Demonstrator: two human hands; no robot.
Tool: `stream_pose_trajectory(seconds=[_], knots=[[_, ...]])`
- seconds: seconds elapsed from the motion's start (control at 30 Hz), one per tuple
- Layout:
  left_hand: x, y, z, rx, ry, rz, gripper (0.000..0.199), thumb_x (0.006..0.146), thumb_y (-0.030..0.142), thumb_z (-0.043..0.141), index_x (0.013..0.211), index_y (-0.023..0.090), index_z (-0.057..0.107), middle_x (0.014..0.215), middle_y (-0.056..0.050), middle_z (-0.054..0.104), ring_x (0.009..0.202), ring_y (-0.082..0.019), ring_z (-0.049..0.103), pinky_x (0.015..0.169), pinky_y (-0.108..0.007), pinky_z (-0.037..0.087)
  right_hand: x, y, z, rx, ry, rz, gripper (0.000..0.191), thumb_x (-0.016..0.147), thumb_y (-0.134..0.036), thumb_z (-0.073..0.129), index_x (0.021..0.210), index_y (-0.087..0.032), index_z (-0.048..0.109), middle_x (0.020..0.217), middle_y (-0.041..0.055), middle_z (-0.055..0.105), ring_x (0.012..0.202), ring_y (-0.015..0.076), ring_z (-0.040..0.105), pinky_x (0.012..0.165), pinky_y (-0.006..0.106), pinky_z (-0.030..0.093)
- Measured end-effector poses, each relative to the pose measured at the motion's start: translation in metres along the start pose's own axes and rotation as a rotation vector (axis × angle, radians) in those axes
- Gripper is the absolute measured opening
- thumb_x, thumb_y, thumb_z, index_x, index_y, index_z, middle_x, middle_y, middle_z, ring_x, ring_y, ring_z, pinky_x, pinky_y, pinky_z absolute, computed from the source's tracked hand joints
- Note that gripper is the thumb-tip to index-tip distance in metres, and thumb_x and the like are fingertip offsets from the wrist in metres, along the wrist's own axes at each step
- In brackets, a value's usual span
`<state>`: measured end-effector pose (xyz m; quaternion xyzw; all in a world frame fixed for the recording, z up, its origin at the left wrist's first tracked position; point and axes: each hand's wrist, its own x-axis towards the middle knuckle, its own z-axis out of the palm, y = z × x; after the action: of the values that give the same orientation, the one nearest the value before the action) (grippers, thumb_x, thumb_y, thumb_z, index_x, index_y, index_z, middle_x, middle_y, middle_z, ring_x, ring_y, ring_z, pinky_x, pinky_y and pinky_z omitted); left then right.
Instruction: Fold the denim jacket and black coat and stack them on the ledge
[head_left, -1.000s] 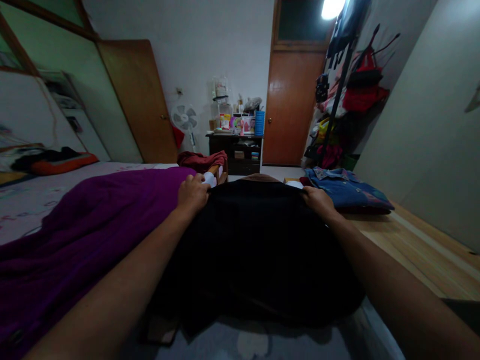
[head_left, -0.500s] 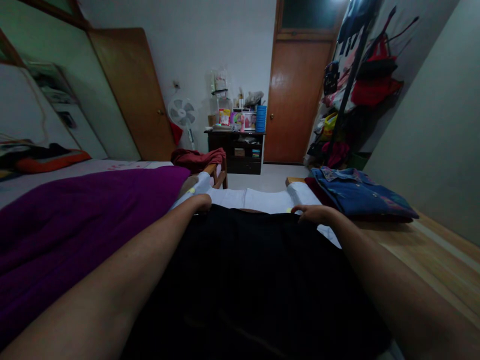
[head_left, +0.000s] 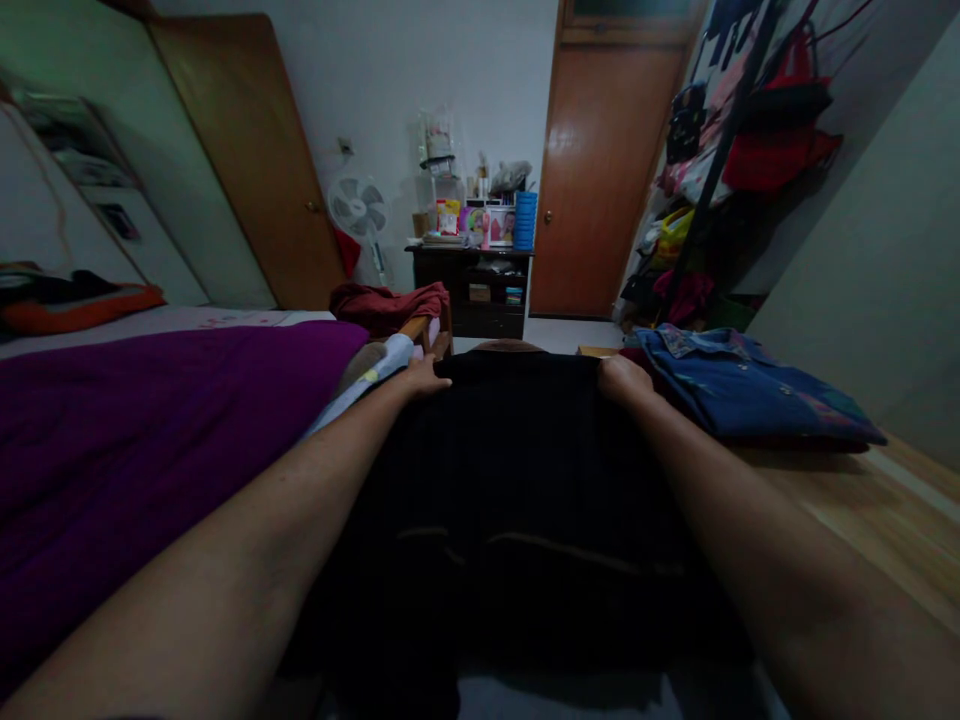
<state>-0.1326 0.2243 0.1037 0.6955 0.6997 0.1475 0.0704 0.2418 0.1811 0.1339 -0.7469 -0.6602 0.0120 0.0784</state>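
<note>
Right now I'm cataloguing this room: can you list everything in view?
black cloth: 1, black, front centre
bed: 1, pale patterned, left
purple cloth: 1, purple, on the bed
bundle: 1, orange and black, far left
rumpled cloth: 1, dark red, centre left
denim shirt: 1, blue, folded, right
wooden surface: 1, light brown, right
fan: 1, white, back wall
cabinet: 1, dark, back wall
small items: several, mixed colours, on the cabinet
doors: 2, brown, back and left
hanging things: several, mostly red and black, back right
forearms: 2, bare, foreground
left hand: 1, bare, gripping the black cloth's far edge
right hand: 1, bare, gripping the same edge
</note>
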Motion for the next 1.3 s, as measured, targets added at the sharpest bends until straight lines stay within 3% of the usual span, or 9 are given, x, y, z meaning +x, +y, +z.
stream_pose_trajectory(seconds=[0.13,0.27,0.43,0.53,0.77,0.9,1.0,1.17,1.3], knots=[[-0.022,0.000,0.036,0.246,-0.207,0.057,0.101,0.072,0.055,0.066,0.150,0.018,0.014,0.158,-0.020,0.001,0.141,-0.039,0.020,0.109,-0.045,0.027,-0.013,-0.013,0.043,-0.136,-0.079,0.048,0.044,0.085,-0.041,0.053,0.118,-0.014,0.061,0.131,0.0191,0.048,0.118,0.0352,0.047,0.092,0.045,0.042],[-0.037,-0.007,0.050,0.393,-0.378,0.108,0.093,0.073,0.050,0.066,0.150,0.024,0.019,0.158,-0.016,-0.003,0.139,-0.038,0.025,0.109,-0.046,0.028,-0.024,-0.011,0.065,-0.158,-0.255,-0.001,0.058,0.083,-0.049,0.054,0.132,-0.018,0.050,0.144,0.0142,0.035,0.129,0.0360,0.036,0.098,0.048,0.037],[-0.039,0.005,0.020,0.374,-0.478,0.159,0.067,0.076,0.041,0.065,0.136,0.018,0.047,0.157,-0.018,0.009,0.127,-0.035,0.046,0.101,-0.039,0.040,-0.028,-0.007,0.044,-0.127,-0.269,-0.020,0.063,0.080,-0.049,0.061,0.136,-0.024,0.046,0.152,0.0116,0.023,0.132,0.0386,0.032,0.101,0.052,0.033],[-0.056,0.030,-0.007,0.354,-0.462,0.244,0.060,0.077,0.037,0.064,0.133,0.018,0.051,0.149,-0.015,0.035,0.125,-0.030,0.049,0.099,-0.035,0.041,-0.042,-0.014,0.018,-0.039,-0.241,-0.065,0.059,0.081,-0.042,0.062,0.134,-0.019,0.049,0.149,0.0154,0.031,0.130,0.0353,0.038,0.101,0.047,0.036],[-0.182,0.083,-0.056,0.184,-0.350,0.510,0.050,0.082,0.035,0.058,0.130,0.022,0.052,0.134,-0.008,0.056,0.120,-0.025,0.054,0.098,-0.035,0.042,-0.126,-0.021,-0.021,0.277,-0.255,-0.295,0.046,0.087,-0.030,0.052,0.130,-0.013,0.052,0.132,0.0121,0.056,0.117,0.0221,0.054,0.100,0.030,0.040],[-0.264,0.063,-0.058,0.112,-0.376,0.513,0.053,0.077,0.035,0.060,0.129,0.023,0.054,0.131,-0.007,0.059,0.120,-0.025,0.054,0.103,-0.040,0.039,-0.185,0.014,-0.024,0.188,-0.229,-0.297,0.048,0.084,-0.034,0.056,0.129,-0.018,0.054,0.132,0.0118,0.056,0.120,0.0240,0.053,0.102,0.034,0.038],[-0.306,0.035,-0.048,0.165,-0.330,0.441,0.066,0.067,0.037,0.068,0.130,0.027,0.054,0.144,-0.006,0.046,0.138,-0.033,0.031,0.113,-0.057,0.016,-0.223,0.051,-0.028,0.034,-0.166,-0.236,0.060,0.078,-0.047,0.061,0.130,-0.020,0.054,0.141,0.0131,0.047,0.129,0.0308,0.042,0.106,0.042,0.033],[-0.342,0.008,-0.030,0.254,-0.273,0.337,0.094,0.054,0.037,0.077,0.141,0.036,0.040,0.158,-0.005,0.015,0.143,-0.040,-0.001,0.108,-0.067,0.004,-0.265,0.085,-0.030,-0.065,-0.259,-0.121,0.082,0.066,-0.045,0.071,0.140,-0.023,0.043,0.149,0.0114,0.036,0.133,0.0334,0.035,0.105,0.043,0.033],[-0.349,0.004,-0.019,0.328,-0.181,0.319,0.099,0.052,0.028,0.080,0.141,0.039,0.038,0.157,-0.006,0.019,0.142,-0.042,0.002,0.107,-0.067,0.007,-0.278,0.080,-0.017,-0.082,-0.273,-0.157,0.084,0.062,-0.032,0.073,0.139,-0.021,0.043,0.147,0.0114,0.037,0.125,0.0339,0.041,0.099,0.041,0.037]])
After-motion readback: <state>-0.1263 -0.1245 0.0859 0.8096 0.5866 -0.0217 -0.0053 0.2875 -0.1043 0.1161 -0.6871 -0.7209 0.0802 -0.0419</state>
